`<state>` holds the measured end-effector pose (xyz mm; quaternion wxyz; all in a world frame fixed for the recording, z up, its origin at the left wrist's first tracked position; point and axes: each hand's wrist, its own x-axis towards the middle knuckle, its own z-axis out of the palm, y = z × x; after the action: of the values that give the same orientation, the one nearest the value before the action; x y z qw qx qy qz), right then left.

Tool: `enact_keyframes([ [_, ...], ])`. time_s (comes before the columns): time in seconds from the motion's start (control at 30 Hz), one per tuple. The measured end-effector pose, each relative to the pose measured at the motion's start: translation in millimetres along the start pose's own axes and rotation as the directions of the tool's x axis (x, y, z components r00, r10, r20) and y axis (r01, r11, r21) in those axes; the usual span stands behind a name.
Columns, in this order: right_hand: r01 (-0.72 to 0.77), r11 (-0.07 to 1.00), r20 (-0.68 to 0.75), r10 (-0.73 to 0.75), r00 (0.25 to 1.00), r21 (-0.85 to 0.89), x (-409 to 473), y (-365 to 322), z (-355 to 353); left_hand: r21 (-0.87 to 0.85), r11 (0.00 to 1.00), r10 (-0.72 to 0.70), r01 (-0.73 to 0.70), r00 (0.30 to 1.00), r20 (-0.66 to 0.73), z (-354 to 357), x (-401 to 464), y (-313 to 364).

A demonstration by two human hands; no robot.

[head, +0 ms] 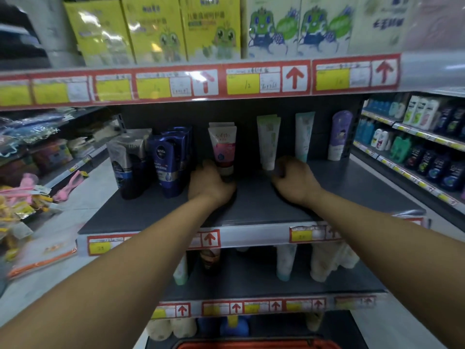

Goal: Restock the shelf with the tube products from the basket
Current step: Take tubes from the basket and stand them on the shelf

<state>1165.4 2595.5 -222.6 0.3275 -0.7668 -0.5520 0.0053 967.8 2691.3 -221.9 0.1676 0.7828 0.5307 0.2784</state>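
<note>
On the shelf [251, 210] the left hand [210, 183] grips the pink tube's [222, 147] cap end, while the right hand [294, 180] curls beside the green tube [268, 142], its hold unclear

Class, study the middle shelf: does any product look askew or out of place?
The pink-and-white tube leans left, its cap at the left hand. The other tubes stand roughly upright. Nothing looks spilled or damaged.

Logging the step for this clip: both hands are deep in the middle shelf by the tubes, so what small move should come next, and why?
Probably let go of the pink tube and draw back. It stands cap-down on the shelf, and the left hand is at its base, seemingly holding it. The right hand sits curled near the green tube; whether it holds anything is unclear.
</note>
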Motion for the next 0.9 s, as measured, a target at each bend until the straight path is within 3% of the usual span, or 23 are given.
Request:
enact_keyframes([
  [0.4, -0.008, 1.0, -0.102, 0.007, 0.995, -0.009, -72, -32, -47, -0.003, 0.991, 0.131, -0.131, 0.991, 0.0, -46, -87, 21],
  [0.63, -0.035, 0.992, -0.201, 0.06, 0.978, 0.123, -120, -38, -43, -0.026, 0.98, 0.196, -0.196, 0.981, -0.016, -52, -139, 13],
  [0.9, 0.068, 0.993, -0.222, -0.045, 0.974, 0.095, -176, -28, -11, -0.069, 0.971, 0.23, -0.23, 0.973, -0.017, -28, -189, -11],
])
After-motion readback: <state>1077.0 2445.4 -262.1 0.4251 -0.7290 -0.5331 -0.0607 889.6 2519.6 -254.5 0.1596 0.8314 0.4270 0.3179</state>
